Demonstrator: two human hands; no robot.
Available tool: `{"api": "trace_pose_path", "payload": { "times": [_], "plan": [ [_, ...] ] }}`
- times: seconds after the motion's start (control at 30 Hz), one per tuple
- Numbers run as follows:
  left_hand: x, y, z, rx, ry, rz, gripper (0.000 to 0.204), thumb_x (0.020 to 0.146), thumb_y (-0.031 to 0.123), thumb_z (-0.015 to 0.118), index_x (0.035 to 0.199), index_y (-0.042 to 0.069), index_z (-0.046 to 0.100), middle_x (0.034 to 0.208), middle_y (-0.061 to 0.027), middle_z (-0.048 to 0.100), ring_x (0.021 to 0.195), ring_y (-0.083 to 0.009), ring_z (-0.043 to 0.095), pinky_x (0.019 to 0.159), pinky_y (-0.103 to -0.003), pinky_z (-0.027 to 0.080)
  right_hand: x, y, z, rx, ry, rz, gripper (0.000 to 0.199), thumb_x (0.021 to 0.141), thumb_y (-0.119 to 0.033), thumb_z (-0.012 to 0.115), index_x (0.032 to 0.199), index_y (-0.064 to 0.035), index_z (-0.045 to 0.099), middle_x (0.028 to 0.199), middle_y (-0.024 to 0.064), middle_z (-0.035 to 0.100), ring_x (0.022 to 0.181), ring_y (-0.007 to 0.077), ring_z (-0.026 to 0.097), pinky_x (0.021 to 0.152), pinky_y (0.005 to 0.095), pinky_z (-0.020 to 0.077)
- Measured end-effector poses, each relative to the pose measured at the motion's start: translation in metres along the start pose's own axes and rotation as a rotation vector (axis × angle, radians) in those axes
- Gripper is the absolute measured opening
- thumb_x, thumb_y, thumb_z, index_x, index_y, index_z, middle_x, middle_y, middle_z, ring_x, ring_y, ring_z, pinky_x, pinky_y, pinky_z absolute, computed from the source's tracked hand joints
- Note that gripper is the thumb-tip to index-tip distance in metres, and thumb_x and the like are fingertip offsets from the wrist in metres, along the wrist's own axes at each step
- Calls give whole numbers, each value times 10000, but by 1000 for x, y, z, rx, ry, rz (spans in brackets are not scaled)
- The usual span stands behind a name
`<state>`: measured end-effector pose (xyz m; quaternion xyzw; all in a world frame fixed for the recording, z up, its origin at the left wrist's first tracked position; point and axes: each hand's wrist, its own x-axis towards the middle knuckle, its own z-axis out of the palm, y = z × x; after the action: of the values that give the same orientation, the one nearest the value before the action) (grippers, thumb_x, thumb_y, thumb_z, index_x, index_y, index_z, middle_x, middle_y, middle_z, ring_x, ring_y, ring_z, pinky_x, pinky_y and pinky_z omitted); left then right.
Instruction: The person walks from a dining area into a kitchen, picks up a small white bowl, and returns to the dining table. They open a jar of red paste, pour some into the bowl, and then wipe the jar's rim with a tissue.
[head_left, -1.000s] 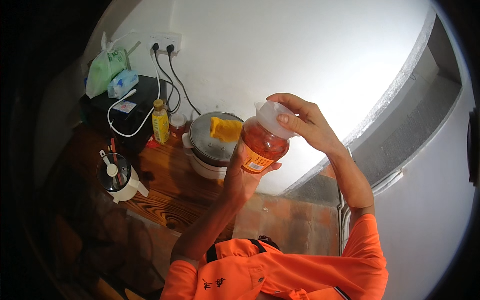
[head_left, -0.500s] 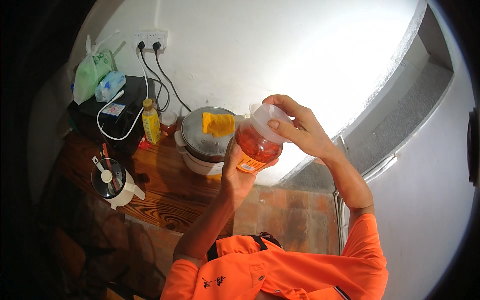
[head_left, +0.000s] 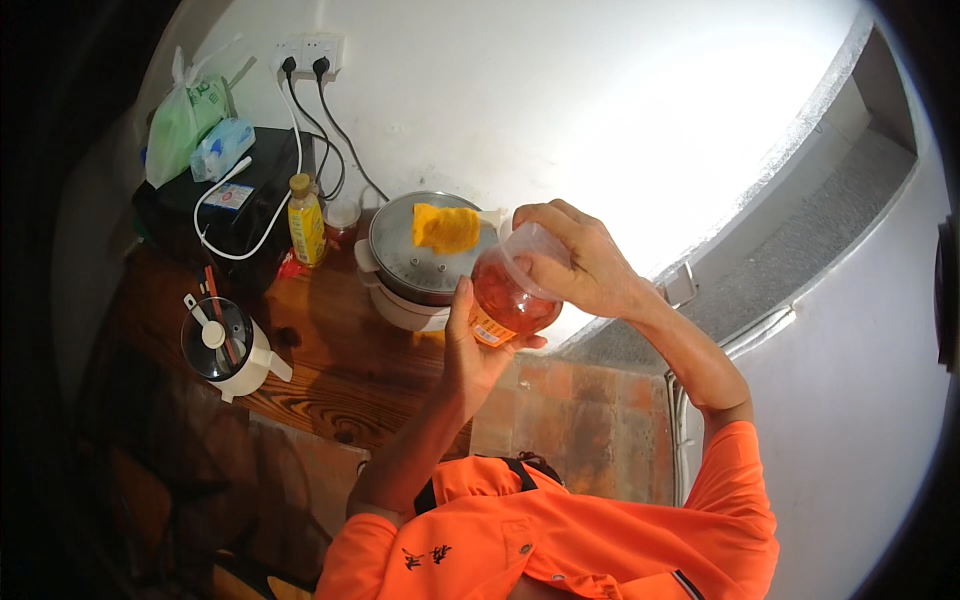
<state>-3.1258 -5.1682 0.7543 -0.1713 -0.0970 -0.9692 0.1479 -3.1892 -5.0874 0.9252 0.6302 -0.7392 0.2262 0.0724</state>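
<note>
A clear jar of red food with an orange label (head_left: 515, 312) is held up in front of me, tilted. My left hand (head_left: 474, 352) is closed around its lower part from below. At the jar's top my right hand (head_left: 585, 262) grips a translucent plastic lid (head_left: 538, 244), its thumb showing against or through the plastic. Whether the lid is seated on the jar or lifted off it cannot be made out. Just left of the jar, a yellow cloth (head_left: 445, 229) lies over the top of an electric pot's glass lid (head_left: 400, 262).
On the wooden table (head_left: 330, 375) stand a yellow-labelled bottle (head_left: 306, 222), a small lidded jar (head_left: 341, 222) and a cream small pot (head_left: 250, 365) with chopsticks across its lid. A black box (head_left: 260, 190) carries bags. Black cords (head_left: 345, 120) run from a wall socket.
My right hand has turned, its fingers curling down over the translucent lid, which is now tilted differently. My left hand keeps its hold on the jar. The view has shifted slightly.
</note>
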Motion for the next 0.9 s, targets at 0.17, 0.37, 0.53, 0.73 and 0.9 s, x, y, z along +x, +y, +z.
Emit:
{"api": "trace_pose_path", "payload": {
  "times": [0.17, 0.37, 0.53, 0.73, 0.9],
  "plan": [
    [-4, -2, 5, -32, 155, -20, 732, 818, 695, 465, 1329, 174, 416, 1218, -112, 555, 1032, -349, 601, 529, -441, 525, 4, -10, 0, -39, -154, -94, 443, 784, -288, 623, 1141, -34, 560, 1057, 177, 570, 870, 321, 605, 747, 363, 486],
    [-7, 1, 0, 12, 142, -41, 745, 824, 713, 423, 1330, 167, 413, 1229, -105, 550, 1026, -343, 600, 542, -411, 497, 19, 19, -4, 209, -293, -404, 494, 779, -293, 649, 1189, -38, 542, 1251, 167, 515, 1132, 310, 528, 934, 392, 420],
    [-6, 8, -1, 30, 123, 38, 742, 835, 690, 437, 1344, 152, 405, 1251, -108, 535, 1073, -334, 576, 568, -432, 517, 15, 0, -11, 345, -207, -93, 539, 857, -409, 606, 1234, -31, 532, 1251, 158, 539, 1177, 290, 511, 964, 406, 407],
    [-2, 12, -11, 23, 124, 103, 735, 835, 659, 481, 1369, 165, 382, 1305, -113, 487, 1125, -331, 540, 633, -489, 558, 7, -15, 0, -280, -77, -39, 577, 847, -456, 619, 1139, 41, 589, 995, 194, 589, 907, 344, 592, 749, 409, 499],
    [-2, 14, -13, 2, 143, 106, 723, 849, 653, 465, 1374, 165, 377, 1303, -117, 489, 1103, -342, 549, 621, -478, 545, 14, -13, -1, -262, -184, -12, 570, 829, -421, 634, 1174, 29, 574, 997, 194, 580, 905, 337, 597, 769, 400, 496]
  ]
}}
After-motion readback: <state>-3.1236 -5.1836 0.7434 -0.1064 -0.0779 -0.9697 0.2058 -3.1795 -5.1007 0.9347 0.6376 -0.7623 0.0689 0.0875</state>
